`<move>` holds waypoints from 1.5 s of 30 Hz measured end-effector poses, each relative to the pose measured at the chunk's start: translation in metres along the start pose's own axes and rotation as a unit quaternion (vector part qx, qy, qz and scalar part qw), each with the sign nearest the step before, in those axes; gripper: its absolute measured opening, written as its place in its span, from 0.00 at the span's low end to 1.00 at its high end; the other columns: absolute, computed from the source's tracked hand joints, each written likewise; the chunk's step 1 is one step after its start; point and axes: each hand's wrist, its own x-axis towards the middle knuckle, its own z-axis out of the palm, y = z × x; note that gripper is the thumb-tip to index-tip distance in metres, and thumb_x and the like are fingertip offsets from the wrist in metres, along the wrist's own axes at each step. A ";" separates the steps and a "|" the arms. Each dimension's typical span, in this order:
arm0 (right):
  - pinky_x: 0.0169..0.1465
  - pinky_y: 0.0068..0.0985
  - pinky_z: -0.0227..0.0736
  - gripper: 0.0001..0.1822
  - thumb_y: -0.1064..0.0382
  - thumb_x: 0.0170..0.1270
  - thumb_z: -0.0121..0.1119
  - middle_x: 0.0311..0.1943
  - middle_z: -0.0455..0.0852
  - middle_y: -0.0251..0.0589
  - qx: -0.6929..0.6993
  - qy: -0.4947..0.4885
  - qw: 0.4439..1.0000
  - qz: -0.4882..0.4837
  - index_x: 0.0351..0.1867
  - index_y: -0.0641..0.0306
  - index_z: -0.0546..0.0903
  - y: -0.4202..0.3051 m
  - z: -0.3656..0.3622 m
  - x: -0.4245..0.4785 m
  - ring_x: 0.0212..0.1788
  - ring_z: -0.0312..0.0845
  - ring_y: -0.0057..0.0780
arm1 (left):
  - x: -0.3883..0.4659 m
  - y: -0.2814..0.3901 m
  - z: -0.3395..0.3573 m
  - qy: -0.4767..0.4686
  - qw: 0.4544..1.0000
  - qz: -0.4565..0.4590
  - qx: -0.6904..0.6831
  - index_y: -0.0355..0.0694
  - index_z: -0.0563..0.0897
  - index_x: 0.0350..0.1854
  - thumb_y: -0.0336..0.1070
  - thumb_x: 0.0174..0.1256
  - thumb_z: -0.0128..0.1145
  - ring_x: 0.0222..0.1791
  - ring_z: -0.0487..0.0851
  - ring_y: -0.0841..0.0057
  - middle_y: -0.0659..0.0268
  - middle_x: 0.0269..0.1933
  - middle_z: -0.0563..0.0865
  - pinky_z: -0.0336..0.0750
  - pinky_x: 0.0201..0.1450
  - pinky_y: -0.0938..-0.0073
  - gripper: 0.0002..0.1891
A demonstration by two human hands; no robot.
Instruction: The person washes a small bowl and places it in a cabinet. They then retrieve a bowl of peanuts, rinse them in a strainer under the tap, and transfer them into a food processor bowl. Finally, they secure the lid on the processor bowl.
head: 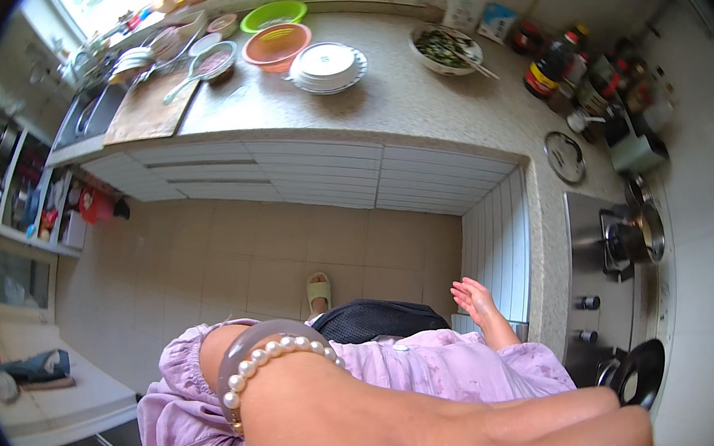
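My left hand (449, 425), with a grey bangle (239, 351) and a pearl bracelet (260, 356) at its wrist, is very near the camera. Its back and bent fingers fill the lower middle; its palm and fingertips are hidden. Low at my right side, beside the white cabinet, my right hand (474, 302) is empty, its fingers extended. Farther off on the counter (381, 93) stand an orange basin (277, 47), a green basin (273, 15), stacked white dishes (328, 66) and a bowl of leafy greens (446, 48) with chopsticks.
A wooden cutting board (149, 108) lies by the sink (93, 115) at the left. Bottles (545, 69) crowd the right corner. A glass lid (565, 157) lies near the gas stove (595, 287), which bears a pot (642, 235). A black pan (646, 374) is at lower right.
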 end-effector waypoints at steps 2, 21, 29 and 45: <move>0.48 0.27 0.73 0.22 0.66 0.65 0.45 0.50 0.77 0.47 -0.022 -0.028 0.999 -0.009 0.60 0.66 0.62 -0.014 0.025 0.010 0.48 0.77 0.33 | -0.008 0.017 -0.012 0.012 0.999 0.009 0.031 0.31 0.56 0.64 0.71 0.60 0.32 0.39 0.65 0.73 0.59 0.42 0.70 0.65 0.46 0.73 0.44; 0.44 0.21 0.72 0.18 0.61 0.63 0.54 0.42 0.76 0.35 0.174 -0.017 0.937 -0.302 0.54 0.61 0.71 -0.236 0.202 0.061 0.42 0.74 0.23 | -0.066 0.078 -0.278 0.016 0.841 -0.379 0.385 0.44 0.55 0.68 0.45 0.64 0.51 0.48 0.73 0.71 0.57 0.54 0.65 0.69 0.53 0.72 0.32; 0.41 0.22 0.73 0.41 0.68 0.56 0.62 0.42 0.73 0.36 0.378 -0.052 0.887 -0.260 0.65 0.64 0.48 -0.341 0.164 0.214 0.37 0.73 0.24 | -0.030 0.000 -0.352 0.073 0.801 -0.477 0.354 0.44 0.57 0.68 0.41 0.64 0.52 0.51 0.74 0.70 0.56 0.59 0.64 0.70 0.52 0.73 0.31; 0.28 0.11 0.57 0.09 0.66 0.61 0.57 0.32 0.75 0.28 0.303 -0.139 0.854 -0.399 0.43 0.61 0.75 -0.506 0.182 0.316 0.25 0.61 0.11 | 0.058 -0.146 -0.444 0.282 0.765 -0.529 0.235 0.43 0.64 0.64 0.38 0.67 0.48 0.51 0.74 0.77 0.61 0.54 0.75 0.69 0.53 0.75 0.23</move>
